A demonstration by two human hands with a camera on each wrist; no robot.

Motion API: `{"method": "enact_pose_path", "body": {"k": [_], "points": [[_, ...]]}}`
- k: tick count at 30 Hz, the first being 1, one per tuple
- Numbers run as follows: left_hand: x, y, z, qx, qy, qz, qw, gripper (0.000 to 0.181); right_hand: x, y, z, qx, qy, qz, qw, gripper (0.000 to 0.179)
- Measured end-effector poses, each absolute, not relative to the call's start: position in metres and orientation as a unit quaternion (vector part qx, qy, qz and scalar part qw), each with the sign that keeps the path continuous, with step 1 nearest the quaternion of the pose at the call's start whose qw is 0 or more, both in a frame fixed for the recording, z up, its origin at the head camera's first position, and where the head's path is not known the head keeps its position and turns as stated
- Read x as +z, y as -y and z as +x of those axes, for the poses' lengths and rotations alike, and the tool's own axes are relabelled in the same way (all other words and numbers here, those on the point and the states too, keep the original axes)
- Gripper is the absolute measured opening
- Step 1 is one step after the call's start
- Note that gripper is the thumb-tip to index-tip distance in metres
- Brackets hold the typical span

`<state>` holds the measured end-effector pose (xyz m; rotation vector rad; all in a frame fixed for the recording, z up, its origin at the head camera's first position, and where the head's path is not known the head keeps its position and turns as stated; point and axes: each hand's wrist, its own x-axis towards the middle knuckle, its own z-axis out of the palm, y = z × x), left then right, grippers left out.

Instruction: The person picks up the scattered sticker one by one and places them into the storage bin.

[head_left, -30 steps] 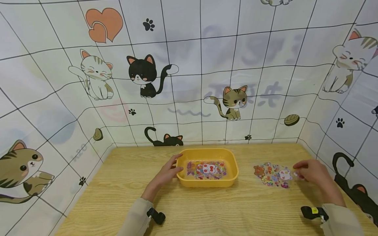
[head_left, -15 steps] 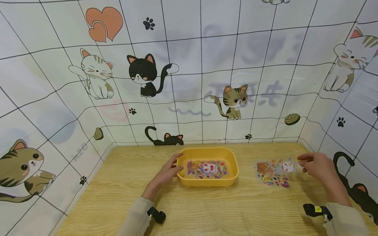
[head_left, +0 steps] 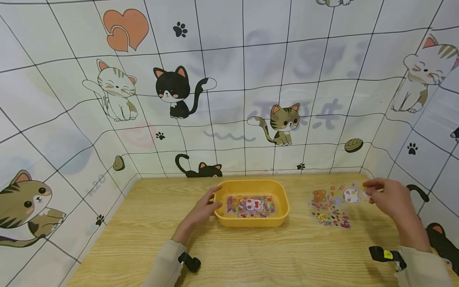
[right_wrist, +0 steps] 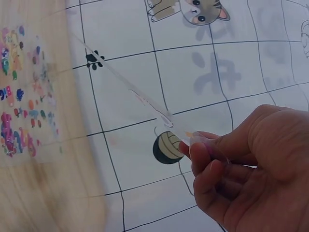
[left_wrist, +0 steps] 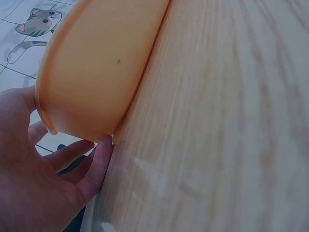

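At the left end of the yellow plastic tray point(head_left: 251, 222) my left hand point(head_left: 201, 209) grips the rim, with other fingers against the outer wall in the left wrist view. Inside the tray lies a colourful sticker sheet point(head_left: 254, 205) with a white character in its middle. My right hand point(head_left: 391, 199) pinches the right edge of a clear sticker sheet point(head_left: 351, 195) showing a brown bear and a white animal face. That sheet is raised and tilted, seen almost edge-on in the right wrist view. Below it, another sticker sheet point(head_left: 333, 219) with small bright stickers lies on the table.
The wood-grain table point(head_left: 265, 255) is enclosed at the back and sides by white grid-patterned sheeting point(head_left: 229, 87) printed with cats. A black camera strap point(head_left: 190, 263) is on the left wrist, and another point(head_left: 385, 254) on the right.
My right hand has moved up and slightly right, lifting the clear sticker sheet and uncovering the one beneath. My left hand and the tray have stayed put.
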<state>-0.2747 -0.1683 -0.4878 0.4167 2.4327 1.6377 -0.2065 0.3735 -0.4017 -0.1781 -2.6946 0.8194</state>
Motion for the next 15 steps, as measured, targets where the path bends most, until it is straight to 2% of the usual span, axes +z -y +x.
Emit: {"method": "enact_pose_path", "body": {"k": [15], "points": [[-0.489, 0.168, -0.275, 0.548, -0.821, 0.137, 0.086, 0.060, -0.381, -0.361, -0.198, 0.279, 0.940, -0.067, 0.184, 0.028]]}}
